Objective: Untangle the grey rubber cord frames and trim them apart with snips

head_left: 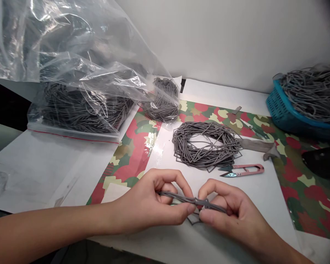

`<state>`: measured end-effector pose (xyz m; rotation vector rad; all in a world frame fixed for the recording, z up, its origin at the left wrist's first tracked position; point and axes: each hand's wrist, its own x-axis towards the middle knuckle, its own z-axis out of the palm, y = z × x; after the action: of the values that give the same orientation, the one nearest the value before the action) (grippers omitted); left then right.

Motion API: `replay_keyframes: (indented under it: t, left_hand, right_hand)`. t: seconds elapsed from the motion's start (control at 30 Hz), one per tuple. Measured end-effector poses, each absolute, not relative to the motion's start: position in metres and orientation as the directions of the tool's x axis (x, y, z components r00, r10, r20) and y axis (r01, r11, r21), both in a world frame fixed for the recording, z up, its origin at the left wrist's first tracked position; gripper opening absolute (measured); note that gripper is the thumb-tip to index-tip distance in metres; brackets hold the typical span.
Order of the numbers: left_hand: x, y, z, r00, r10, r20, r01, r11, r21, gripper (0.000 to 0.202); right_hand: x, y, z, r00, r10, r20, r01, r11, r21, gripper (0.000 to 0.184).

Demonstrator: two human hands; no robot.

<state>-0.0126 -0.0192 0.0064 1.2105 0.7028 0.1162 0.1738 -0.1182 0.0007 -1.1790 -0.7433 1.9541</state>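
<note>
My left hand (159,200) and my right hand (231,212) meet low in the head view, both closed in a pinch on one thin grey rubber strip (194,201) stretched between them. The strip's thin frame-like edges hang just below my fingertips. Beyond my hands a ring-shaped pile of the same grey strips (206,145) lies on the white sheet. Pink thread snips (243,170) rest beside that pile, to the right, untouched.
A large clear plastic bag (77,84) full of grey strips fills the back left, with a smaller bundle (163,101) at its mouth. A teal basket (294,113) heaped with strips stands at the right. A camouflage-patterned sheet (305,190) covers the table.
</note>
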Motion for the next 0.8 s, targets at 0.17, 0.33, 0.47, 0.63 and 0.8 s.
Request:
replay_keyframes:
  t: [0.17, 0.33, 0.47, 0.63, 0.8]
  left_hand:
    - [-0.014, -0.020, 0.004, 0.801, 0.424, -0.423, 0.266, 0.380, 0.886, 0.020]
    - [-0.014, -0.022, 0.005, 0.792, 0.441, -0.421, 0.275, 0.359, 0.892, 0.017]
    - [-0.014, -0.024, 0.007, 0.793, 0.444, -0.418, 0.258, 0.376, 0.890, 0.017]
    - [-0.014, -0.024, 0.006, 0.797, 0.429, -0.426, 0.262, 0.389, 0.883, 0.017]
    - [-0.014, -0.024, 0.006, 0.812, 0.402, -0.424, 0.246, 0.423, 0.872, 0.017]
  right_hand:
    - [0.171, -0.120, 0.000, -0.241, 0.831, -0.501, -0.302, -0.555, -0.775, 0.041]
    - [0.168, -0.123, -0.006, -0.194, 0.828, -0.527, -0.297, -0.561, -0.773, 0.043]
    - [0.164, -0.123, -0.002, -0.142, 0.827, -0.544, -0.329, -0.558, -0.762, 0.046]
    - [0.164, -0.121, 0.007, -0.165, 0.818, -0.551, -0.323, -0.573, -0.753, 0.048]
    - [0.167, -0.122, 0.002, -0.234, 0.804, -0.547, -0.344, -0.594, -0.727, 0.048]
